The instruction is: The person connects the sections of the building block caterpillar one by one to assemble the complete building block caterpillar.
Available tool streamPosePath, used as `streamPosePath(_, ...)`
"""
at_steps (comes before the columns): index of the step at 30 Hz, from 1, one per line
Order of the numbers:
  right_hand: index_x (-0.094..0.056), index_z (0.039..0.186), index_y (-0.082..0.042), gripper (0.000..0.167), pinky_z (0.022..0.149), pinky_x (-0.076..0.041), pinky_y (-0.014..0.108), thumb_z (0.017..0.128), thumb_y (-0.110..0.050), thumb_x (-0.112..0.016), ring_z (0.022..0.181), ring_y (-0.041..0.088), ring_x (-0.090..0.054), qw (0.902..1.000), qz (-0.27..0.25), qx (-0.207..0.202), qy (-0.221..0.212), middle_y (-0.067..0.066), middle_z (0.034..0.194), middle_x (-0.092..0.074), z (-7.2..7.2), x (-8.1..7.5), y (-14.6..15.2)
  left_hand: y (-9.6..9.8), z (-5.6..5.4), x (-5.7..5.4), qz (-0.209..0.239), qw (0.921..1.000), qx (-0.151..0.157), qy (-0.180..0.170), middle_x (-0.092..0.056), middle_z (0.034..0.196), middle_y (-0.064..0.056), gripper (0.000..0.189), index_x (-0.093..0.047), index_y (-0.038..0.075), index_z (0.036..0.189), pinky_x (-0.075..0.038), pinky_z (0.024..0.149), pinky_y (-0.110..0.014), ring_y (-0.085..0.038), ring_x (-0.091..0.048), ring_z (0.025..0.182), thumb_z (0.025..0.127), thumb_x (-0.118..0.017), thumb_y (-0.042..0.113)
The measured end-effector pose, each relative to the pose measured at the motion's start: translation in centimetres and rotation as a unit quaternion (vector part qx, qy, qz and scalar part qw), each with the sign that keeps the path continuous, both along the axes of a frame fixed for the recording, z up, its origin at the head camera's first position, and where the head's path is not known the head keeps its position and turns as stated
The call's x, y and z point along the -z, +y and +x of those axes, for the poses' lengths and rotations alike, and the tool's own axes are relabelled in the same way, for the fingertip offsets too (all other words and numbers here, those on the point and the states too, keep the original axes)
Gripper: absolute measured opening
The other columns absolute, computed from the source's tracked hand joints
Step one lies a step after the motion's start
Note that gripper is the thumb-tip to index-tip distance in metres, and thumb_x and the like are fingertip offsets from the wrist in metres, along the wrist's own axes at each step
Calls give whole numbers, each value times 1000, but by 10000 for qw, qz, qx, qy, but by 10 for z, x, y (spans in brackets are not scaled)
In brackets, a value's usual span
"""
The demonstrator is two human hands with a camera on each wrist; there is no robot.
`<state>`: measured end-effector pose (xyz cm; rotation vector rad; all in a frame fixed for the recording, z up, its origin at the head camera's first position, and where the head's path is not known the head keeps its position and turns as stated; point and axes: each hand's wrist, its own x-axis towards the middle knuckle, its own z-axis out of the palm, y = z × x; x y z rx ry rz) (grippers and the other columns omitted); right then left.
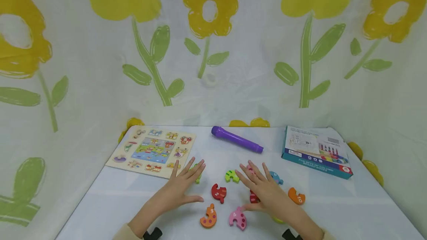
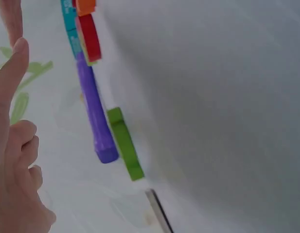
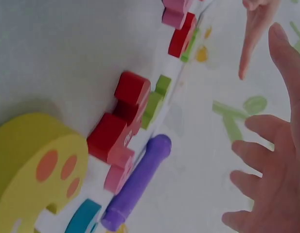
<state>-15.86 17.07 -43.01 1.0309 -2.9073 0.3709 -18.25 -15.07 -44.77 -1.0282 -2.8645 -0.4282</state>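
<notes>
My left hand (image 1: 181, 192) hovers with fingers spread above the white table, near a green piece (image 1: 198, 177) partly behind its fingertips. My right hand (image 1: 267, 193), also spread, is held over a red piece (image 1: 253, 196), a pink one (image 1: 251, 169) and a yellow one (image 3: 43, 160). Neither hand holds anything. Between them lie small curved number pieces: a red 2 (image 1: 218, 192), an orange 3 (image 1: 208, 217), a pink 4 (image 1: 238, 218) and a striped green one (image 1: 231, 176). Right of the right hand are a blue piece (image 1: 276, 177) and an orange 0 (image 1: 296, 196).
At the back left rests a wooden picture puzzle board (image 1: 155, 151). Behind the pieces lies a purple tube with a knobbed end (image 1: 237, 140). A flat teal-edged box (image 1: 317, 153) sits at the back right. A flower-printed white curtain (image 1: 247, 66) surrounds the table's back and sides.
</notes>
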Motion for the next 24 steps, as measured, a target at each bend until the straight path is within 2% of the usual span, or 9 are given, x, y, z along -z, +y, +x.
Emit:
streamPosePath(3,-31,152,-14,90,113,-3,65,82,-59,-66,146,34,-11,9996,-3,-225,-183,7,158,-25,-1,1,-4,-11,-3,1,89,9994,78,-333,-10,161,4,92,-16,19,155,2,113,-64,-26,-1,147,85,-64,54)
streamPosePath(6,-36,149,-12,85,111,-17,65,84,-56,-65,145,32,-19,9982,-112,-434,-389,6,155,-31,-4,3,-9,-23,-7,1,371,9961,116,-792,-15,160,1,84,-21,16,154,-5,115,-59,-29,-6,147,89,-66,43)
streamPosePath(10,-44,145,-9,75,111,-26,58,86,-48,-68,140,28,-32,9959,-179,-551,-694,5,149,-42,-9,4,-16,-37,-14,2,750,9881,199,-1330,-27,157,-4,69,-33,12,151,-20,115,-51,-29,-18,145,92,-66,28)
streamPosePath(15,-55,137,-12,63,107,-37,51,84,-43,-72,131,26,-46,9931,-149,-427,-1080,1,139,-55,-16,5,-26,-50,-26,4,880,9831,471,-1535,-37,151,-10,55,-43,5,144,-29,111,-48,-31,-30,140,94,-63,18)
streamPosePath(20,-64,127,-15,54,93,-53,41,82,-41,-75,116,21,-59,9895,-101,-209,-1425,-3,124,-65,-21,9,-37,-55,-40,2,1005,9807,449,-1616,-43,147,-10,49,-50,7,140,-33,109,-48,-29,-35,138,94,-63,15)
streamPosePath(24,-68,121,-13,49,83,-56,30,79,-36,-79,102,13,-65,9883,-108,-84,-1519,-3,112,-70,-27,10,-45,-54,-52,0,1044,9783,580,-1694,-44,147,-9,49,-50,8,141,-33,109,-47,-28,-36,137,94,-63,15)
